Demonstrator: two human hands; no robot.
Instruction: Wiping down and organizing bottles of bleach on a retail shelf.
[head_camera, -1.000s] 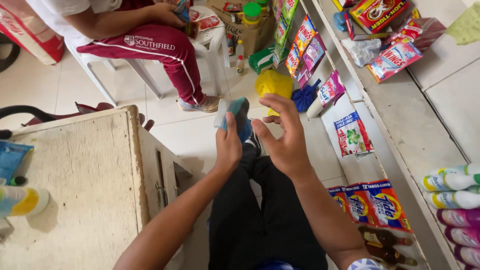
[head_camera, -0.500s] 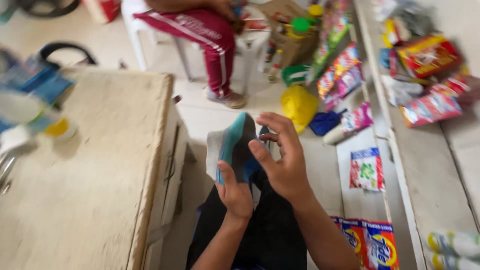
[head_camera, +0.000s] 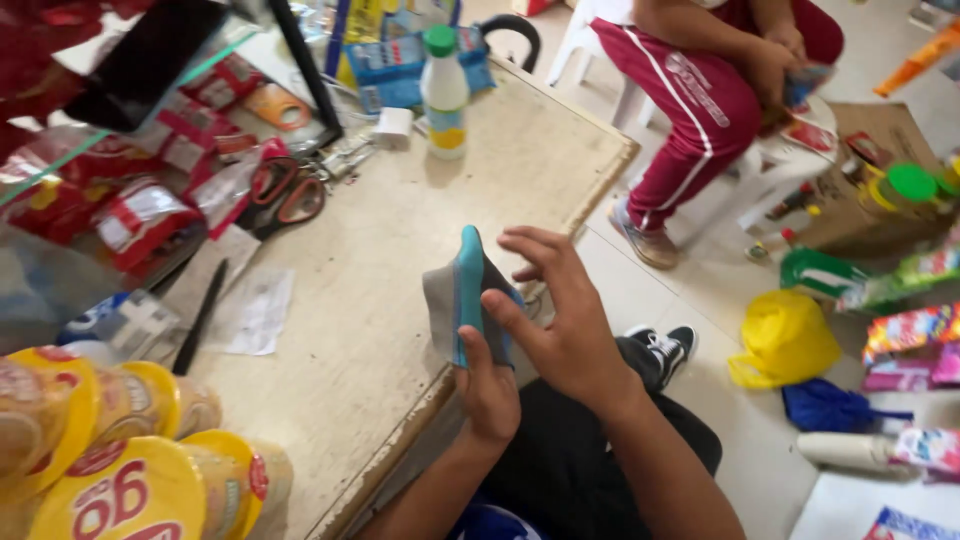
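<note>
Head view, going left to right: far to the left of the grip, yellow-lidded tubs (head_camera: 130, 470) crowd the near corner of the desk (head_camera: 400, 250), with red snack packets (head_camera: 140, 215) piled beyond them. Nearer the grip lie a black pen (head_camera: 200, 318) and a slip of paper (head_camera: 255, 312), flat on the desk, while up and away from it stand orange-handled scissors (head_camera: 285, 195) and a white bottle with a green cap (head_camera: 444, 90). The left hand (head_camera: 487, 392) has its grip closed on the lower end of a grey-and-teal sock (head_camera: 462, 298), holding it upright just over the desk edge. The right hand (head_camera: 560, 320) sits just right of the sock — its grip is wide, fingers spread, thumb pressed to the sock's side. Beyond and to the right, another person's leg in maroon track pants (head_camera: 690, 110) rests by a white chair, well apart from the grip, and a yellow bag (head_camera: 785, 340) lies on the floor.
</note>
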